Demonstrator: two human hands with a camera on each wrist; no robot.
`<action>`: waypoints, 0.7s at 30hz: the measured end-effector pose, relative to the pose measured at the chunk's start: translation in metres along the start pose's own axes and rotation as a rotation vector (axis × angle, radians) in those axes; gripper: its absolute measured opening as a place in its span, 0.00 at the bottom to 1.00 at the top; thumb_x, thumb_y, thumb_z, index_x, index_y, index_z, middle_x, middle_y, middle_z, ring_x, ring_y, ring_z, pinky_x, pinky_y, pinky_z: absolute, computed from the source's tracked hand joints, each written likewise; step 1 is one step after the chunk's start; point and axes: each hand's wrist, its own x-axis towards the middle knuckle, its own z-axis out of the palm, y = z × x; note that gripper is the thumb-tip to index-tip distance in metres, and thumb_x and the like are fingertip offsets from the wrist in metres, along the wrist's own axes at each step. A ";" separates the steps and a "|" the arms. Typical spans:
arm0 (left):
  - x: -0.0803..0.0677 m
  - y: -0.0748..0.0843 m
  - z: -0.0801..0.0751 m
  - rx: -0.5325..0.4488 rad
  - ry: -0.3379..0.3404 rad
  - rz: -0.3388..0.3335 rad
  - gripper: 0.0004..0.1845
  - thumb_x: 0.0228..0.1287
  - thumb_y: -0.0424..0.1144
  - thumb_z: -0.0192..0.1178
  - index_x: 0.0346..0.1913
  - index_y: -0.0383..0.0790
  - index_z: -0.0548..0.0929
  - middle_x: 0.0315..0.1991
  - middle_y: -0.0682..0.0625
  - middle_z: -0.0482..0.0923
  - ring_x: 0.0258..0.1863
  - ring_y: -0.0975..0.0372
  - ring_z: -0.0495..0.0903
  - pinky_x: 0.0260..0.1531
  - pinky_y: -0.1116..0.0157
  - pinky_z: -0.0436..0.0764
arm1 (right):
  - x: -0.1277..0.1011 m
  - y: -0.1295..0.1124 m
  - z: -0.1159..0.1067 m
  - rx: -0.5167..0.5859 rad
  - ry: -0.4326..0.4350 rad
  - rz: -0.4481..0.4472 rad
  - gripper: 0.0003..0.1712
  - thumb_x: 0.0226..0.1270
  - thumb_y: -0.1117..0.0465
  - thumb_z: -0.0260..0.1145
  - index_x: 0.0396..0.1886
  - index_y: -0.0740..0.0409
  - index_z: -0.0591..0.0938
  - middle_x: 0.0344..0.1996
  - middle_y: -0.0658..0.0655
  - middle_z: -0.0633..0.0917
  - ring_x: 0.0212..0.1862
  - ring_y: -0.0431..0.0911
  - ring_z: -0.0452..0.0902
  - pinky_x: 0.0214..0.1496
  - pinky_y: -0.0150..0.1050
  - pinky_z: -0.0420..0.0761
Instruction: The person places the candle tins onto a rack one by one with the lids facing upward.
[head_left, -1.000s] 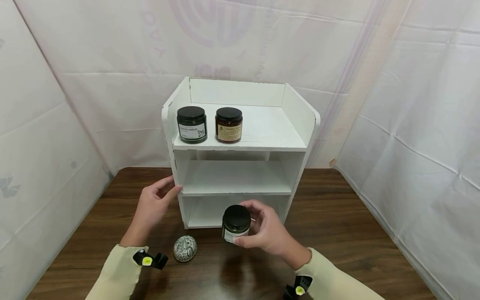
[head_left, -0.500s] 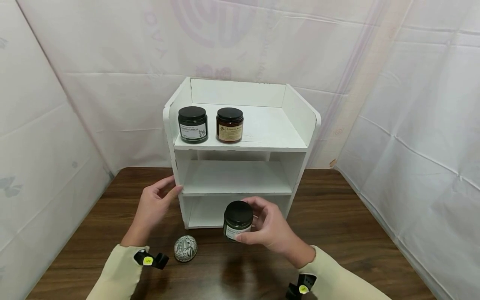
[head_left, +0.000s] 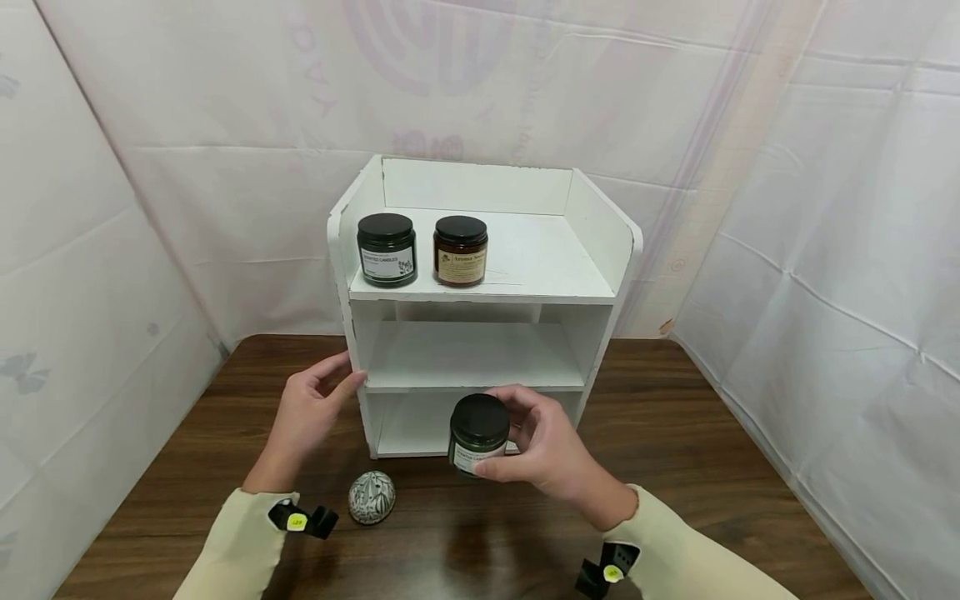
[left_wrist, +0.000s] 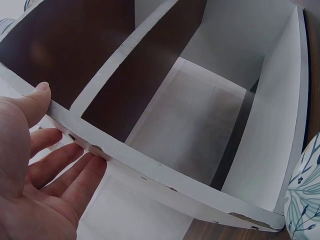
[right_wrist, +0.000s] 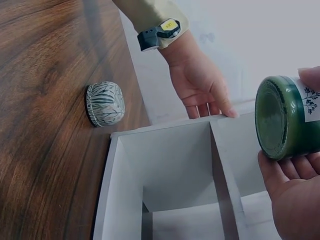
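My right hand (head_left: 551,454) grips a green candle jar (head_left: 478,433) off the table; my left hand (head_left: 307,412), fingers straight, braces the white shelf unit's (head_left: 600,242) side, a patterned ceramic pot (head_left: 371,497) near its wrist.

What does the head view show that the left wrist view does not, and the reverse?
Only the head view shows the right hand holding the green jar, plus a second green jar and an amber jar on the top shelf. Only the left wrist view shows the left hand's fingers flat against the shelf's side panel. Both show the left hand, the white shelf unit and the patterned round object.
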 end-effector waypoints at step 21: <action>0.000 0.000 0.000 -0.019 0.000 -0.013 0.27 0.73 0.49 0.63 0.68 0.38 0.78 0.62 0.39 0.82 0.50 0.79 0.79 0.45 0.81 0.79 | 0.011 -0.032 -0.010 -0.126 -0.009 -0.009 0.36 0.48 0.71 0.80 0.60 0.64 0.78 0.52 0.59 0.84 0.49 0.45 0.83 0.54 0.35 0.84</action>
